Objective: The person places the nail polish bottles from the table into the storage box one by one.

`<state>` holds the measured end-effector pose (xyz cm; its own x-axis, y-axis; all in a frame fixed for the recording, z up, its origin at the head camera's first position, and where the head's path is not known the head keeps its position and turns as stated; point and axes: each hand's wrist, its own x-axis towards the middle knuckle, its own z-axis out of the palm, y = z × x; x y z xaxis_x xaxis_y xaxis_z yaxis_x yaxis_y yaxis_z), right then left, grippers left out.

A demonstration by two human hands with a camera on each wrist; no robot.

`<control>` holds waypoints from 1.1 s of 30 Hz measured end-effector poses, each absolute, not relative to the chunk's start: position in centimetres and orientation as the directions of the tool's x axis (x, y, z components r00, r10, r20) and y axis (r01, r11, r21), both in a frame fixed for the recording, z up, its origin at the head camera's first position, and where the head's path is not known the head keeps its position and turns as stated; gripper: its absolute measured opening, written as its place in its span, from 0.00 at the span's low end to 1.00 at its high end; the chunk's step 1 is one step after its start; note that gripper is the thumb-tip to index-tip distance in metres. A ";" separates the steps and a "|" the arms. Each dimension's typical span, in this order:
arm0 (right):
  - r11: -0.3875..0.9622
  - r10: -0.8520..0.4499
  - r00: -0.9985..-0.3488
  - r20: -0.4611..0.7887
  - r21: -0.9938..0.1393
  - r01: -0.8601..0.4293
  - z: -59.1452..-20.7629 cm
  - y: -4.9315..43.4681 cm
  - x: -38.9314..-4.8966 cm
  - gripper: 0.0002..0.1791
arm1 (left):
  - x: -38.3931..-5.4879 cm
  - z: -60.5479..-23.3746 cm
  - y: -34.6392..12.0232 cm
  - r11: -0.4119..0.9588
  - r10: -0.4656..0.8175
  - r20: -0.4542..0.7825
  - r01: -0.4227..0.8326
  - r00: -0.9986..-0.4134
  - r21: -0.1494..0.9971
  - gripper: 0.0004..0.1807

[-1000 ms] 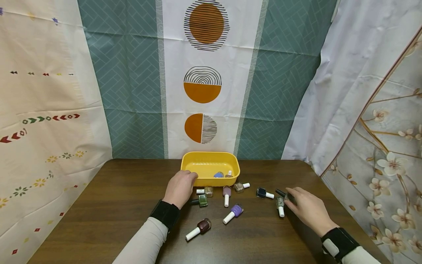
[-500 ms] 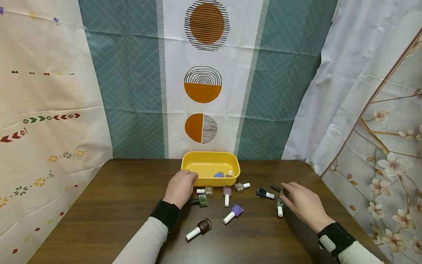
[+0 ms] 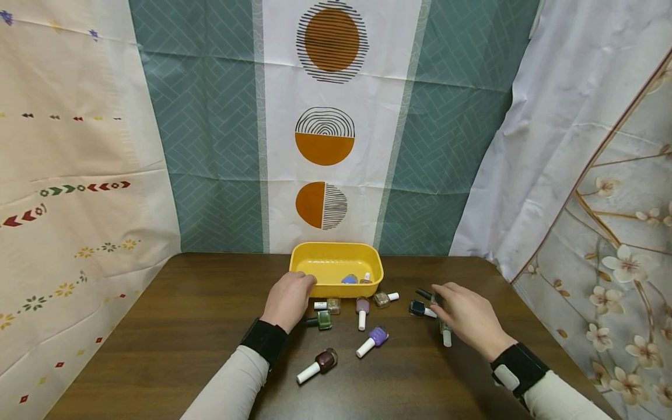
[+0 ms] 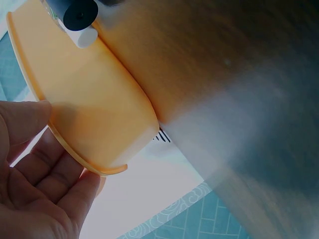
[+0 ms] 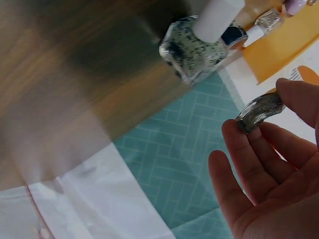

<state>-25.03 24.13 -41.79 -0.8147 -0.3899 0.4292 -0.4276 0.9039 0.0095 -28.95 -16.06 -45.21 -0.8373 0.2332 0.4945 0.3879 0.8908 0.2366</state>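
Note:
My left hand grips the near-left rim of a yellow plastic basin; in the left wrist view the thumb lies on one side of the rim and the fingers on the other. My right hand pinches a small nail polish bottle between thumb and fingertips, its black cap pointing left in the head view. Beneath that hand lies a speckled nail polish bottle with a white cap. Just left of it is a navy nail polish bottle.
Inside the basin lie a blue bottle and a small white-capped one. Before it are green, mauve, purple, maroon and glittery gold polish bottles on the wooden table. Fabric hangs behind.
My right hand has moved left toward the basin, carrying the black-capped nail polish bottle past the speckled one and close to the navy one. My left hand stays on the basin's rim.

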 end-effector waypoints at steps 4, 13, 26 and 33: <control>0.900 -0.396 -0.809 0.434 0.006 -0.437 -41.6 23.3 -25.1 0.27 | -28.8 -45.1 -16.0 0.892 0.230 0.483 0.381 -0.845 0.241 0.03; 0.896 -0.403 -0.814 0.419 -0.002 -0.444 -41.2 21.6 -25.5 0.26 | -28.9 -45.3 -16.1 0.891 0.235 0.495 0.389 -0.837 0.235 0.03; 0.892 -0.408 -0.817 0.408 -0.015 -0.453 -40.6 19.6 -26.3 0.25 | -28.9 -45.3 -16.1 0.887 0.242 0.511 0.402 -0.825 0.228 0.03; 0.886 -0.417 -0.813 0.406 -0.020 -0.464 -40.1 18.2 -26.9 0.25 | -29.0 -45.3 -16.1 0.889 0.241 0.507 0.397 -0.828 0.227 0.02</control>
